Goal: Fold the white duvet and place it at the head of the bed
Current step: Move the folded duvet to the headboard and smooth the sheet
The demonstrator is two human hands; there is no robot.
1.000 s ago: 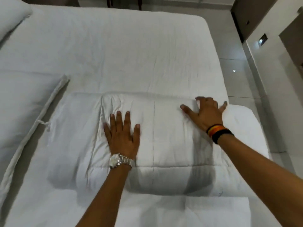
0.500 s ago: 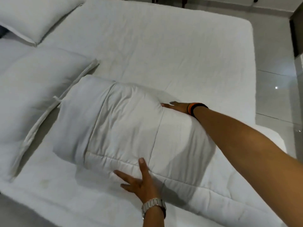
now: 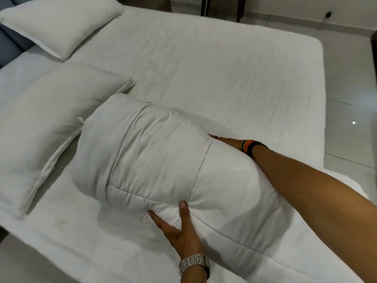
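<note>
A: Duvet (image 3: 155,160) was where?

B: Folded into a thick bundle, lying on the bed (image 3: 224,74), raised and bulging at its left end, just beside the near pillow (image 3: 47,119) and over that pillow's flap. Its right part ran on flatter toward the bed's corner.

A: And the left hand (image 3: 179,233)?

B: At the bundle's near edge, thumb pressed up into the fabric where two seams met, fingers tucked beneath, so it pinched the duvet's edge. A metal watch (image 3: 193,262) sat on that wrist.

A: The right hand (image 3: 226,140)?

B: Reached across the top to the far side. Only a sliver of it showed behind the bundle, against the duvet; I could not tell whether it was gripping or lying spread. Striped bands (image 3: 252,147) circled the wrist, and the forearm lay across the duvet.

A: Anything else on the bed?

B: A second pillow (image 3: 61,23) lay further up, by the dark headboard (image 3: 10,45). Pale tiled floor (image 3: 350,111) showed to the right.
</note>
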